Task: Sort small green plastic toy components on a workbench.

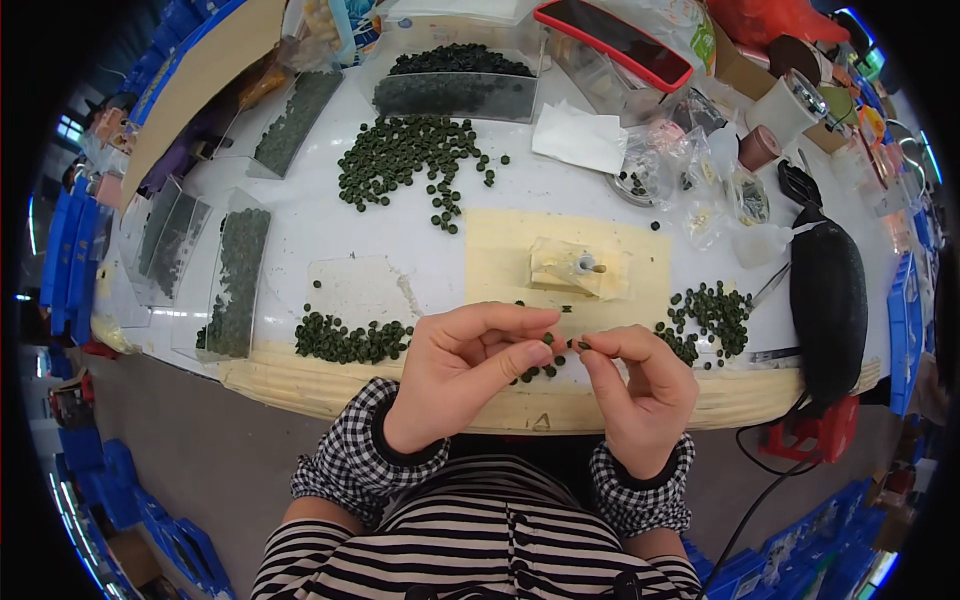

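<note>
My left hand (470,362) is over the front of the table, fingers curled and index finger stretched above the thumb. A small dark green round piece (548,338) shows at its thumb tip and looks held there. Close beside it, my right hand (640,385) pinches another small dark green piece (579,345) between thumb and index finger. Several loose pieces (540,373) lie under the hands. Just beyond stands a cream-coloured block (560,268) with a small metal pin (592,266) on top, set on a yellowish sheet (490,250).
Piles of dark green pieces lie at left (350,340), right (715,315) and far middle (405,165). Clear bins (238,285) stand left, another bin (455,85) at the back. A red-cased phone (615,42), white tissue (578,137) and black padded object (826,300) are further off.
</note>
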Available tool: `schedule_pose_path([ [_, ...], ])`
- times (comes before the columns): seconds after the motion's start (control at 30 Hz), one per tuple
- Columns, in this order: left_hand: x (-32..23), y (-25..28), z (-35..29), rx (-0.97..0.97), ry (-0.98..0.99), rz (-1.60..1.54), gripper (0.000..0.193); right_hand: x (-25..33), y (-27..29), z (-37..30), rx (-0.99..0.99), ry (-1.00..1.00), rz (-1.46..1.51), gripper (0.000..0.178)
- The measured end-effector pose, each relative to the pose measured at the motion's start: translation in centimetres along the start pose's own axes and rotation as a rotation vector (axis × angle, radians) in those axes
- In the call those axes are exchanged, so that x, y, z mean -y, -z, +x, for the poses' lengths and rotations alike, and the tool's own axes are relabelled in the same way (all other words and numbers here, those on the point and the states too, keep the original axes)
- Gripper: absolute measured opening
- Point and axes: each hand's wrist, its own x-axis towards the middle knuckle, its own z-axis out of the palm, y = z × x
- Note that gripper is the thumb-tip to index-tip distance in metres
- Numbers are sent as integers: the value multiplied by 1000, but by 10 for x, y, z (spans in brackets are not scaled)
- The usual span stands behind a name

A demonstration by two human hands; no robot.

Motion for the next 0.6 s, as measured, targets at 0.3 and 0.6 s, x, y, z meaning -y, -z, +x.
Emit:
schedule_pose_path([
  [0.3,6,8,-4,16,-11,-31,19,-2,-14,7,32,92,-19,16],
  [0.6,6,8,-3,-1,-26,-57,17,-2,-14,4,60,-11,90,17],
])
